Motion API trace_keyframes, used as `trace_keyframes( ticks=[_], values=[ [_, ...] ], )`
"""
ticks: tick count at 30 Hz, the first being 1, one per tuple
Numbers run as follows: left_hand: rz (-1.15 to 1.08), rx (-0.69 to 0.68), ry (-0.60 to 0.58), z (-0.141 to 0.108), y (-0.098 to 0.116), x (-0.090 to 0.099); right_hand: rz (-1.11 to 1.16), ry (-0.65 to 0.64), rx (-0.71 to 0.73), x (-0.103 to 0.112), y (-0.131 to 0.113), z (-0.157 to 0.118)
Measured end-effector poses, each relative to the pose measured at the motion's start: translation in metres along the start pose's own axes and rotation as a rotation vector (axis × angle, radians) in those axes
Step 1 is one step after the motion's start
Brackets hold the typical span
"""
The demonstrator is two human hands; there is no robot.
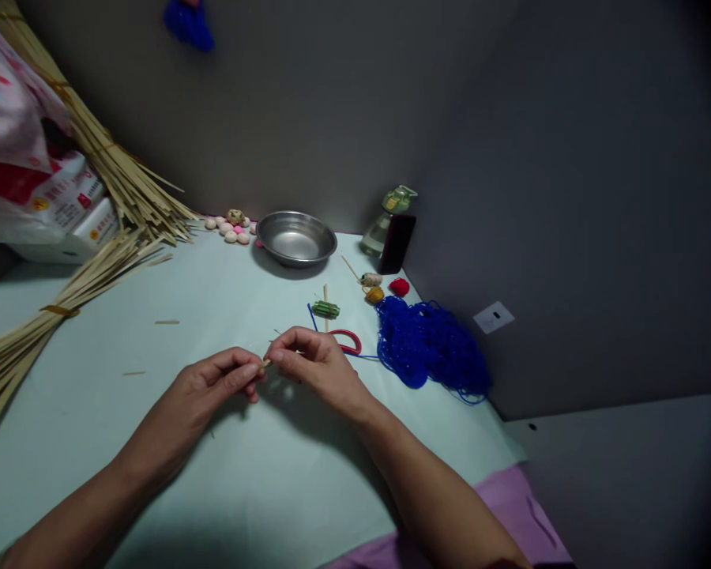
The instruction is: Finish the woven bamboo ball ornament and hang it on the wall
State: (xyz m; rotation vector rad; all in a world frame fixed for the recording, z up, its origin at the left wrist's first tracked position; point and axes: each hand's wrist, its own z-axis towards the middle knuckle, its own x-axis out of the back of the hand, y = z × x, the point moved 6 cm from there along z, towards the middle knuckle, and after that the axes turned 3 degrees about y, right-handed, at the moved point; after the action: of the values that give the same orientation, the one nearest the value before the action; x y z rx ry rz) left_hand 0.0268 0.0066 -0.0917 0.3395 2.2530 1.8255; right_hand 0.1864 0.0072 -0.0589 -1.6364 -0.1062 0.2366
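Observation:
Near the middle of the pale table, my left hand (220,382) pinches a small straw-coloured piece (265,364) between thumb and fingers. My right hand (308,359) meets it from the right, its thumb and forefinger closed at the other end of the same piece. Just beyond my right hand lie red-handled scissors (348,341), partly hidden by it. A green bundle (325,309) rests on a thin strip behind them. To the right spreads a tangle of blue cord (430,348), with one strand reaching toward the scissors.
A metal bowl (296,239) stands at the back beside pale egg-shaped pieces (231,229). Bundled strips (60,310) lie left, near packages (65,197). A phone (397,245) leans by a glass bottle (377,234); red (399,287) and yellow (374,295) thread balls sit before them.

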Motion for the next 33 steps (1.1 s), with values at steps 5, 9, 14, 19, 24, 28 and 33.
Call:
trace_keyframes(
  ticks=[5,9,14,19,24,28,33],
  values=[
    [-0.033,0.011,-0.02,0.0,-0.003,-0.001,-0.235,0.027,0.13,0.001,-0.014,-0.003],
    [-0.063,0.021,-0.026,0.0,-0.004,-0.002,-0.298,0.038,0.191,-0.001,-0.014,-0.003],
    [-0.097,0.04,0.03,0.0,-0.003,0.001,-0.247,0.159,0.181,0.003,-0.008,-0.003],
    [-0.061,0.002,0.037,0.0,0.001,0.001,-0.353,0.104,0.291,0.0,-0.015,-0.005],
    [0.007,-0.008,0.026,0.001,0.003,0.001,-0.495,0.018,0.408,-0.004,-0.017,-0.005],
    [0.077,-0.008,0.031,0.003,0.002,0.004,-0.547,0.001,0.394,-0.003,-0.015,-0.005],
    [0.059,-0.022,0.023,0.005,-0.001,0.005,-0.624,0.029,0.403,-0.003,-0.018,-0.006]
  ],
)
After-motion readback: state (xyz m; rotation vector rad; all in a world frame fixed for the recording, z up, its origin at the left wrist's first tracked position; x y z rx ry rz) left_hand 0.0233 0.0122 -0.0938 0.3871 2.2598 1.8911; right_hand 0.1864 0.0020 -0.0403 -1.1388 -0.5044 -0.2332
